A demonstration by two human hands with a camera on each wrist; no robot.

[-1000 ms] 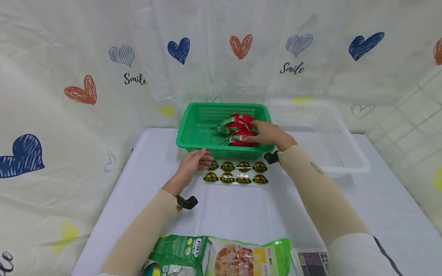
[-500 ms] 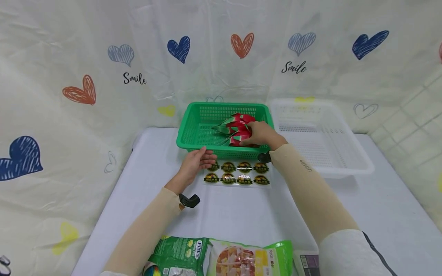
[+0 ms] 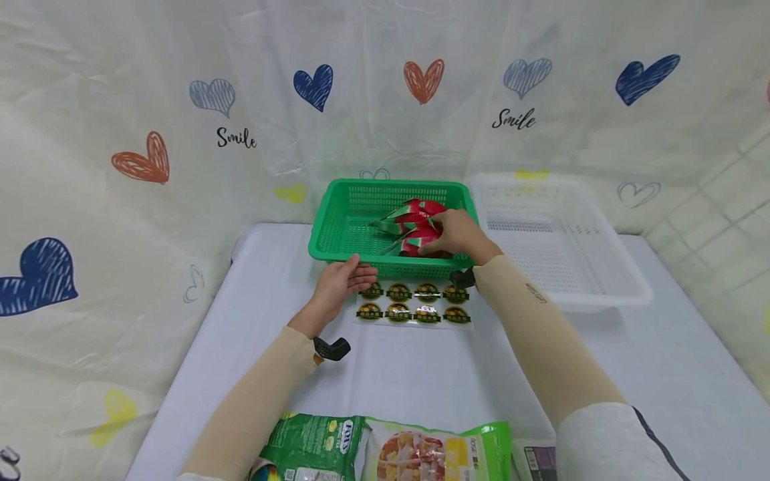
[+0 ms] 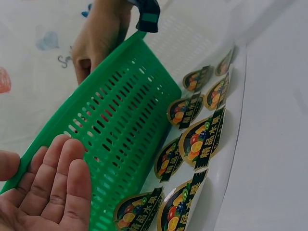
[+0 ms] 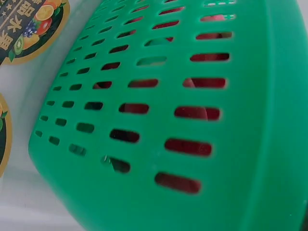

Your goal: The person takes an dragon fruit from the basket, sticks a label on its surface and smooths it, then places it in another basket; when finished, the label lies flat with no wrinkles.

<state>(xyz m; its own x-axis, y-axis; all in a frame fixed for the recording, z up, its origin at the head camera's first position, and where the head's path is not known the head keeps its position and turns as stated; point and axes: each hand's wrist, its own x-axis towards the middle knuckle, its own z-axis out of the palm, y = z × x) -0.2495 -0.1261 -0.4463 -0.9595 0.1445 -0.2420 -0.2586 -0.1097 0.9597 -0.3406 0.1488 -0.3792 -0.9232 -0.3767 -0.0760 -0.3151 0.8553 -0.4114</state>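
Observation:
Red dragon fruits (image 3: 410,224) with long green scales lie in the right part of a green perforated basket (image 3: 321,224). My right hand (image 3: 462,237) reaches over the basket's front right corner and grips the nearest dragon fruit, its fingers curled on the red skin. In the right wrist view only the basket wall (image 5: 240,144) shows, with red through its slots. My left hand (image 3: 339,284) is at the basket's front left, fingers fairly straight along the outer wall. The left wrist view shows its thumb (image 4: 7,164) at the rim and its fingers (image 4: 57,185) outside.
A sheet of round fruit stickers (image 3: 412,304) lies right in front of the green basket. A white perforated basket (image 3: 619,287) stands to its right. Along the table's near edge lie a green bag (image 3: 313,444), a bag with a fruit picture (image 3: 433,454) and a purple-grey package (image 3: 538,461).
My right hand has shifted left and settled around the front dragon fruit. My left hand has moved slightly right along the basket's front. The fruits show no clear movement.

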